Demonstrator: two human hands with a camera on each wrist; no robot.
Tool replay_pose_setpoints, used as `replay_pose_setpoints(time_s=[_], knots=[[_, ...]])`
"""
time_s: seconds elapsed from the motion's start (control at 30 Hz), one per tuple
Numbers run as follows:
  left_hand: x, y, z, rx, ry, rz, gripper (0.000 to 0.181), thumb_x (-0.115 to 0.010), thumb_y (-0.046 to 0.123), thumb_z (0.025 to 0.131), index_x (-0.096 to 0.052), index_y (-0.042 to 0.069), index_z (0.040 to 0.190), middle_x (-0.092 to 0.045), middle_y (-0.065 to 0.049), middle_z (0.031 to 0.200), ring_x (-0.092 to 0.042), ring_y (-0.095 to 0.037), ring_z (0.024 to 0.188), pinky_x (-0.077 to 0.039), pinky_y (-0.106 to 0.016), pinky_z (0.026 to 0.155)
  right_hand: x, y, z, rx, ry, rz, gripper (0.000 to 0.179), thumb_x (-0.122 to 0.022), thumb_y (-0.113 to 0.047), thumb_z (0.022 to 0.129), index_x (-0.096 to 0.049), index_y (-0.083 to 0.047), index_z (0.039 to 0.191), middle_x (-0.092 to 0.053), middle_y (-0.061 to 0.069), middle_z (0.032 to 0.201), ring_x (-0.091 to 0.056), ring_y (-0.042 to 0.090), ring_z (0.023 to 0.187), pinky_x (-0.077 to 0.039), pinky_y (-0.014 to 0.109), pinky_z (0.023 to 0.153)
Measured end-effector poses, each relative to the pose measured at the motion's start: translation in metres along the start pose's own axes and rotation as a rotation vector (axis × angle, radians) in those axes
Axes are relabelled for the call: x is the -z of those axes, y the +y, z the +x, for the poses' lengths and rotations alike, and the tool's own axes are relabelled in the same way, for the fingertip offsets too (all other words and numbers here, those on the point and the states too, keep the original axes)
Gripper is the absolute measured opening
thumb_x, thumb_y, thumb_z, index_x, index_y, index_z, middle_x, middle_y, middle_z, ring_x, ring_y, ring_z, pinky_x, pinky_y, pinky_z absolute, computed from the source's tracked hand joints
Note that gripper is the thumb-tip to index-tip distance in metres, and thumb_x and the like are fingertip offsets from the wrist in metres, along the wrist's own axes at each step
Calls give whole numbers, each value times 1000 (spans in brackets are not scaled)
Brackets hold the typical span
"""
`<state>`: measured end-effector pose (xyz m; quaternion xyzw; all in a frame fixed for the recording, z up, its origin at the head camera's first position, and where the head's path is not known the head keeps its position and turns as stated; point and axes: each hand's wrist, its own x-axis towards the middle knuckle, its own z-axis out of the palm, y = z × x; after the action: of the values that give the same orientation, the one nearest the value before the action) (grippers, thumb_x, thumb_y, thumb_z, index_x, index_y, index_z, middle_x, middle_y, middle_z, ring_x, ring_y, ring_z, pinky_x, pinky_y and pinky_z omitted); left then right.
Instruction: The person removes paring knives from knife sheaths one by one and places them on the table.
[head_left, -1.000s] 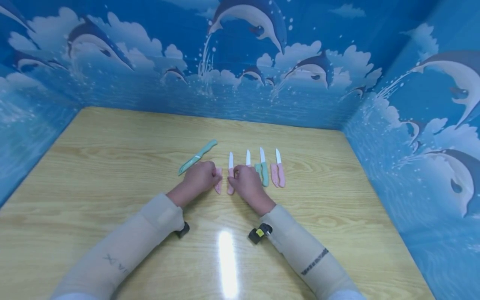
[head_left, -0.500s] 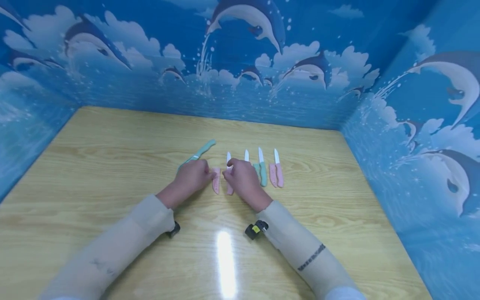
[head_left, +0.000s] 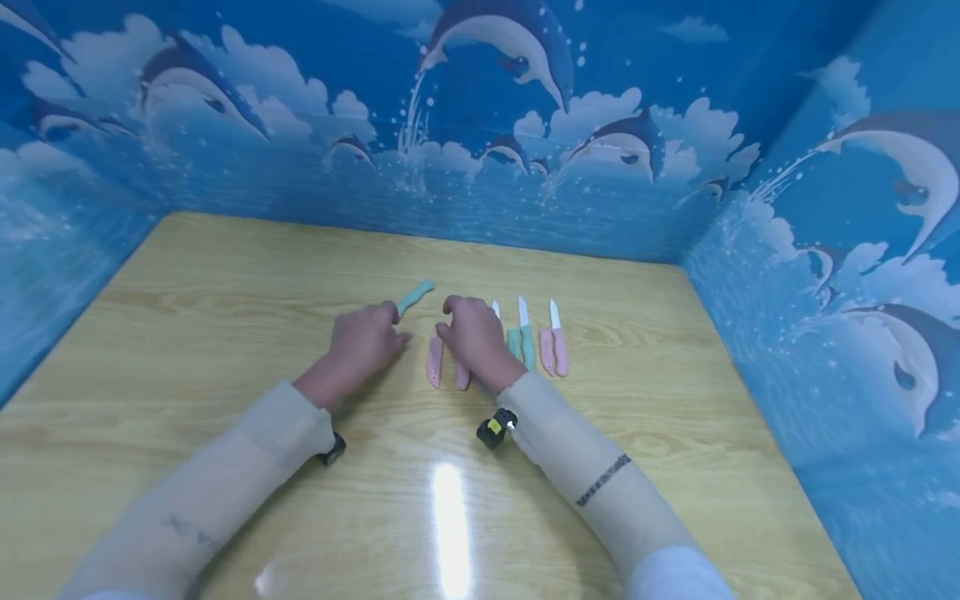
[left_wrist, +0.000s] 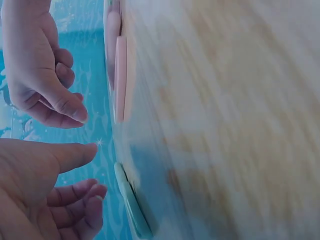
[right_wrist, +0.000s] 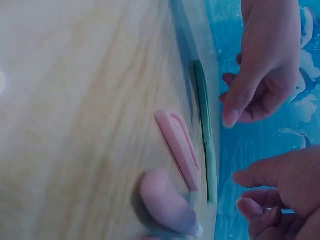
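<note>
My left hand point(head_left: 363, 343) hovers over the sheathed green knife point(head_left: 415, 294), covering its lower part in the head view. Thumb and fingers are apart and hold nothing; the left wrist view shows this hand point(left_wrist: 55, 190) above the green knife point(left_wrist: 132, 202). To its right lies a pink sheath point(head_left: 434, 362). My right hand point(head_left: 476, 342) hangs over a bare pink knife point(head_left: 462, 377), hiding its blade from the head camera. In the right wrist view this hand point(right_wrist: 285, 195) is loosely bent with nothing in its grasp, apart from the pink handle point(right_wrist: 167, 202).
Right of the hands, a green knife point(head_left: 527, 346) lies beside its green sheath point(head_left: 513, 343), then a pink knife point(head_left: 559, 350) beside a pink sheath point(head_left: 547, 350). Another blade tip point(head_left: 496, 307) shows behind the right hand. Dolphin-printed walls border the wooden table point(head_left: 300, 258).
My left hand has moved left and away from the pink sheath to over the green knife. My right hand has drawn slightly up and left, off the pink knife.
</note>
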<state>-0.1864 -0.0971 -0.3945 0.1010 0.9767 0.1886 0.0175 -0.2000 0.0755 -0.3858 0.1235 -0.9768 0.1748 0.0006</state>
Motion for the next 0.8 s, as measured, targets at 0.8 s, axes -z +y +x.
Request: replay_pose_setpoints(time_s=[0.8], knots=[[12,-22,10,126,-151,183,40,-72,39,87,-56,3,95,-56,-13,88,-57,-35,87,-41,-58,91,-3,-33,70,111,-187,-329,24,-63,-12,93,-64,-13,117,-60,6,104,-58,20,93,-54,33,74]])
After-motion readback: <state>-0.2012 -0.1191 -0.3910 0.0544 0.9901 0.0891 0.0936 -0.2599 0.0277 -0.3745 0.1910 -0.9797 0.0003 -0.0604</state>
